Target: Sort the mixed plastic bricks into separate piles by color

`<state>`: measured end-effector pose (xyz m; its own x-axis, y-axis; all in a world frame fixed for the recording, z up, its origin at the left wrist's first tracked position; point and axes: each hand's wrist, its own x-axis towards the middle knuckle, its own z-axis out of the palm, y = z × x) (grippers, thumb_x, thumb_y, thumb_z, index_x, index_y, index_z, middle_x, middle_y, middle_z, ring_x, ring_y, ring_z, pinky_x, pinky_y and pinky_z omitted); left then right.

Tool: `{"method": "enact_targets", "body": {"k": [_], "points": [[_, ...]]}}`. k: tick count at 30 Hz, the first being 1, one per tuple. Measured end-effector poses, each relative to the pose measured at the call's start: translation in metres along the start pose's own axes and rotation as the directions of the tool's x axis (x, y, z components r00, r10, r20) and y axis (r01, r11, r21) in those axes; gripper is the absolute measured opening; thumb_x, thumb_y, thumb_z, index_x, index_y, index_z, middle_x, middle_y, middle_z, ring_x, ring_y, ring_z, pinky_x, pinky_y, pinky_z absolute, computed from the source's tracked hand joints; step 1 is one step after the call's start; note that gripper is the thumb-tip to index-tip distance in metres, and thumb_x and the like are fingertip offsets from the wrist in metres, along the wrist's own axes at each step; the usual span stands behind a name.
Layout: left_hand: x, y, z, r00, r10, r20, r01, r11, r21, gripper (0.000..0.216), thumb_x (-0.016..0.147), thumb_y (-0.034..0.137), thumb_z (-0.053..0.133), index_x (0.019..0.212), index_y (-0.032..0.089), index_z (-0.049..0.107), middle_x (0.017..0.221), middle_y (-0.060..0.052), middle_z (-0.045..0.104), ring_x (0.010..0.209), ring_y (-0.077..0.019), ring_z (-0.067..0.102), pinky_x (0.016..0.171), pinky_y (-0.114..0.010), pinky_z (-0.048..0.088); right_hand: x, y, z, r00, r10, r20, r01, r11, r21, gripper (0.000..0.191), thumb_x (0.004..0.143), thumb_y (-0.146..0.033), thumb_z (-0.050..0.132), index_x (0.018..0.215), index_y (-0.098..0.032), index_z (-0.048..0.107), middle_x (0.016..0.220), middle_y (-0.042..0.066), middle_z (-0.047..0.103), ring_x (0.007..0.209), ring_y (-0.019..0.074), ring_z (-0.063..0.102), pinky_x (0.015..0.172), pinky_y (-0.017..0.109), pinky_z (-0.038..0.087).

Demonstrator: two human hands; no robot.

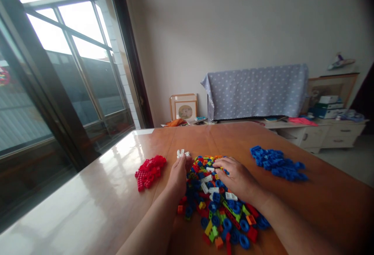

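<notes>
My left hand is at the left edge of a mixed heap of plastic building bricks, thumb up and fingers loosely curved. Just beyond its thumb lies a small cluster of white bricks; the palm is hidden. Over the heap's right side, my right hand reaches with fingers stretched and thumb apart. A white brick lies close to its fingertips. Blue wheel-like rings, more white bricks, and red, yellow, green and orange pieces make up the heap.
Red bricks form a pile on the left of the wooden table. Blue pieces are piled on the right. Behind stand a low cabinet and something under a dotted cloth. Glass windows line the left.
</notes>
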<state>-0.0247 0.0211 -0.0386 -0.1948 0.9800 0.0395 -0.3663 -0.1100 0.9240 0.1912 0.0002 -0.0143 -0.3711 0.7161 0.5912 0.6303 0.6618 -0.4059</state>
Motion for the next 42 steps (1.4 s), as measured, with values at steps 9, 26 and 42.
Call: {"method": "enact_targets", "body": {"k": [9, 26, 42], "points": [[-0.02, 0.023, -0.002, 0.955, 0.168, 0.245, -0.282, 0.773, 0.568, 0.027, 0.063, 0.042, 0.082, 0.077, 0.022, 0.069, 0.074, -0.003, 0.063, 0.071, -0.019, 0.055, 0.064, -0.026, 0.039, 0.0, 0.003, -0.002, 1.0, 0.012, -0.019, -0.012, 1.0, -0.002, 0.023, 0.089, -0.021, 0.053, 0.103, -0.024, 0.07, 0.106, 0.005, 0.071, 0.103, 0.0227, 0.062, 0.094, 0.037, 0.048], [0.01, 0.03, -0.021, 0.95, -0.154, -0.271, 0.099, 0.974, -0.206, 0.029, 0.083, 0.044, 0.065, 0.082, 0.016, 0.06, 0.078, -0.005, 0.065, 0.06, -0.0097, 0.055, 0.056, -0.022, 0.039, -0.002, 0.005, 0.001, 0.999, 0.037, -0.017, -0.037, 0.999, 0.004, 0.02, 0.092, -0.028, 0.051, 0.099, -0.024, 0.07, 0.108, 0.006, 0.07, 0.106, 0.0233, 0.062, 0.094, 0.036, 0.05], [0.017, 0.045, -0.043, 0.874, -0.292, -0.388, 0.087, 0.88, -0.466, 0.045, 0.099, 0.05, 0.028, 0.099, 0.02, 0.061, 0.104, -0.009, 0.067, 0.072, -0.0124, 0.06, 0.061, -0.025, 0.044, -0.002, 0.005, 0.003, 0.999, 0.04, 0.005, -0.04, 0.999, 0.011, 0.023, 0.093, -0.029, 0.05, 0.101, -0.025, 0.071, 0.106, 0.005, 0.071, 0.104, 0.0225, 0.063, 0.092, 0.035, 0.05]]}}
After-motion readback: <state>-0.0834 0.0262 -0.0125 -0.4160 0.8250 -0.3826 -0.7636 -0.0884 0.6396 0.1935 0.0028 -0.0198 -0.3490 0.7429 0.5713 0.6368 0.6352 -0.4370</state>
